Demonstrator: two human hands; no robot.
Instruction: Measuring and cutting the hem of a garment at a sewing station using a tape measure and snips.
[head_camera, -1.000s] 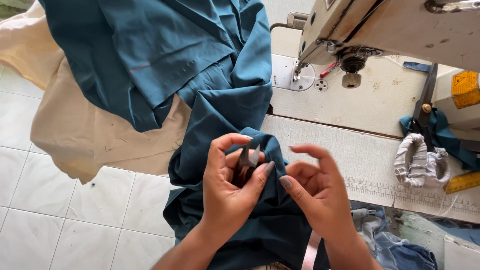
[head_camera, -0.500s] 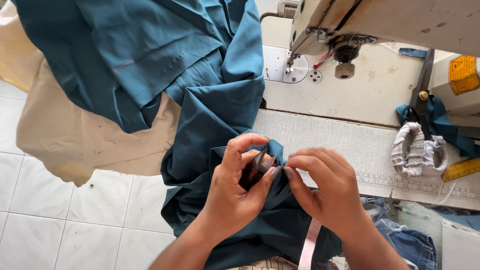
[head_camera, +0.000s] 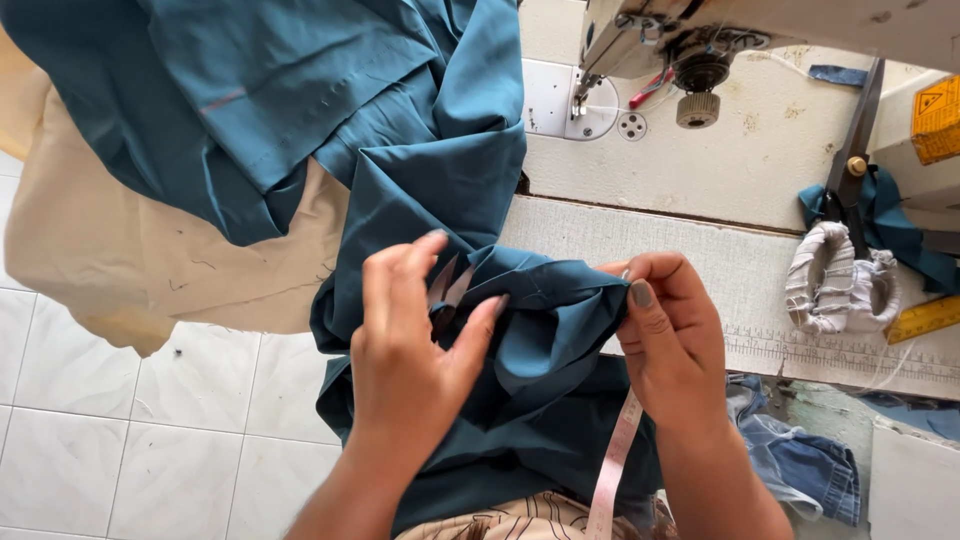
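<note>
A large piece of teal fabric (head_camera: 420, 170) hangs from the sewing table down to my lap. My left hand (head_camera: 410, 350) holds small metal thread snips (head_camera: 447, 287), their open blades pointing up at a fold of the fabric. My right hand (head_camera: 670, 335) pinches the bunched edge of the same teal fabric (head_camera: 560, 310) just to the right of the snips. A pink measuring tape (head_camera: 612, 470) hangs down below my right hand.
A sewing machine (head_camera: 700, 40) stands at the top right on a worn cream table (head_camera: 740, 170). Large scissors with cloth-wrapped handles (head_camera: 835, 270) lie at the right. Beige cloth (head_camera: 150, 260) drapes at the left over a white tiled floor (head_camera: 120, 440). Denim scraps (head_camera: 800, 460) lie at the lower right.
My hands have moved apart a little; the right hand has shifted right, drawing the fabric fold taut. The snips' blades now show open above my left fingers.
</note>
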